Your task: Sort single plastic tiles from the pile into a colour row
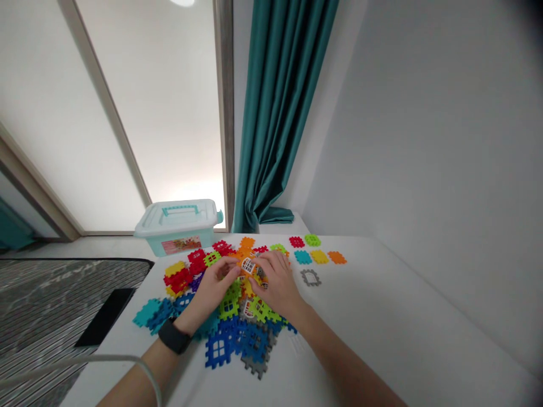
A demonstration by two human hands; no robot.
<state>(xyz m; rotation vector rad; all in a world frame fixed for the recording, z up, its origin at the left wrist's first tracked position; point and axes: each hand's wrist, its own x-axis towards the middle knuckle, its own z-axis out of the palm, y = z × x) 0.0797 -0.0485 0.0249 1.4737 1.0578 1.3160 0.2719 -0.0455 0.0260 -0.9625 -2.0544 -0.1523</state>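
Note:
An orange interlocking tile with a white window insert (248,265) sits between my two hands, over a pile of mixed tiles. My left hand (218,278), with a black band on its wrist, has its fingers curled and its thumb and fingertips at the tile's left edge. From the other side, my right hand (278,282) has its fingertips and thumb at the tile's right side, its palm over the pile. Below them lie lime tiles (229,308), blue window tiles (218,349) and grey tiles (257,368). My right hand hides part of the pile.
A lidded teal box (178,220) stands at the back left. Red tiles (180,280) and turquoise tiles (147,312) lie left of the pile. Separate single tiles, including a yellow one (319,256) and a grey frame (311,277), lie right on the white table (352,316). A pale cable (139,362) crosses the lower left.

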